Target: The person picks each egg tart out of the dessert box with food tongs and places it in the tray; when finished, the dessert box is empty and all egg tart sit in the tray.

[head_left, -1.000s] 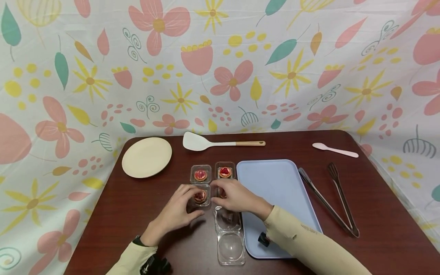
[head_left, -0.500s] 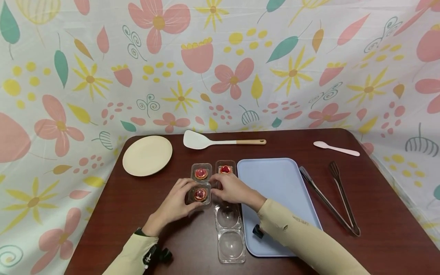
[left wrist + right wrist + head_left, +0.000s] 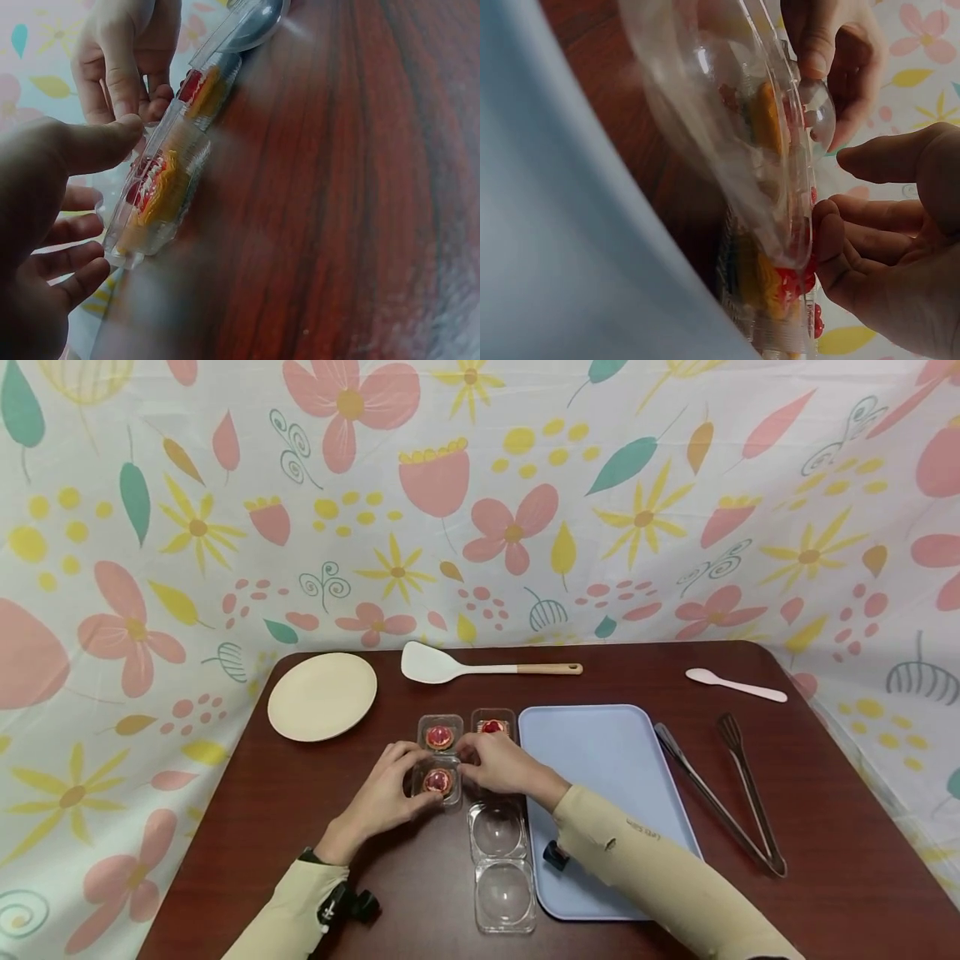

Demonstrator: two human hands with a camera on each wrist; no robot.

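Note:
A clear plastic box (image 3: pixel 452 803) with a small red-topped tart (image 3: pixel 437 782) lies between my hands, under a clear domed lid (image 3: pixel 822 116). My left hand (image 3: pixel 381 795) spans this box, thumb at its near edge and fingers curved over the left side. My right hand (image 3: pixel 501 763) has its fingertips at the box's right edge, the thumb (image 3: pixel 877 159) apart from them. Behind it sits a second tart box (image 3: pixel 425 724). A third box (image 3: pixel 507 717) at the back right is partly hidden by my right hand.
Two clear domed lids (image 3: pixel 505 896) lie open in front of the right-hand boxes. A blue tray (image 3: pixel 588 739) lies right of them, with metal tongs (image 3: pixel 750 827) beyond. Further back are a cream plate (image 3: pixel 322 697), a white spatula (image 3: pixel 431 663) and a pink spreader (image 3: pixel 735 684).
My right hand has shifted a little left and away from me along the box. My left thumb has drawn in onto the box's near edge. Boxes stay in place.

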